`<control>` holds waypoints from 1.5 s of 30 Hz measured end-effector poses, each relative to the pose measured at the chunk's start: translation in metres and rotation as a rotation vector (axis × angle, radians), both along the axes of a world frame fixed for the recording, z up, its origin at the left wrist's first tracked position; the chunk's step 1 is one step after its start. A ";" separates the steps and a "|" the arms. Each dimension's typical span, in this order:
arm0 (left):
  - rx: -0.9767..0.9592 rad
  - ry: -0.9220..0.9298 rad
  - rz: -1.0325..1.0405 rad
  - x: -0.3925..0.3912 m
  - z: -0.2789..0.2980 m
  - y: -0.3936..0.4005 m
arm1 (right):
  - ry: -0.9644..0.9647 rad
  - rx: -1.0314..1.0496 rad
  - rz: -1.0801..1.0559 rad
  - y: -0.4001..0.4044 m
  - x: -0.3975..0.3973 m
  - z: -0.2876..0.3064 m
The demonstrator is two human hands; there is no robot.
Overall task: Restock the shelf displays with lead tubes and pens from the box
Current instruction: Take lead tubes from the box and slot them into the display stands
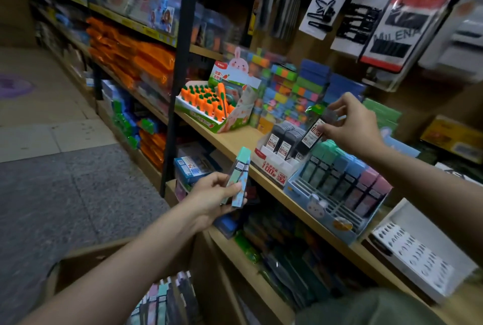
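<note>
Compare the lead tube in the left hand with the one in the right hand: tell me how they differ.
Colour: the tube in the left hand is a mint-green tube; the right hand pinches a black tube.
Place: the mint-green tube is held in front of the shelf edge; the black tube hangs over the white display of black tubes.
Grip: the mint-green tube is gripped low, the black tube near its top.
Both are slim, labelled and tilted.

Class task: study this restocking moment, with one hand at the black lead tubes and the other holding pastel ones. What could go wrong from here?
1. The right hand pinches the black tube only near its top; it could slip onto the white display.
2. The left hand holds several pastel tubes loosely over the aisle; one might drop.
</note>
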State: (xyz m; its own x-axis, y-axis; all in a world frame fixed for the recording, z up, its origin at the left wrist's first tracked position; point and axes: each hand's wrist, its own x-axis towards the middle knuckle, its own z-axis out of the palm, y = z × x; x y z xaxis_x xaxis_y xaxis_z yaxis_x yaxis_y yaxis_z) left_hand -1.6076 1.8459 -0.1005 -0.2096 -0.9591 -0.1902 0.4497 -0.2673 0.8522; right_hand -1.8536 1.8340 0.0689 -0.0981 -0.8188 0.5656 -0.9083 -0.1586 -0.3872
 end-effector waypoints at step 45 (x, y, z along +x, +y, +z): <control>-0.006 0.174 -0.216 -0.023 0.018 0.032 | -0.393 0.448 0.241 0.053 0.069 -0.069</control>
State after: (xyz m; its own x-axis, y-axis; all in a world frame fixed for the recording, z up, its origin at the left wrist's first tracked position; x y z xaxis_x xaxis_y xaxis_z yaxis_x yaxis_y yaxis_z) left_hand -1.6310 1.8777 -0.0825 -0.4386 -0.8896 -0.1277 0.5226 -0.3681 0.7690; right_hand -1.7851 1.8867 0.0002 -0.0117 -0.9923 0.1231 -0.6444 -0.0867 -0.7598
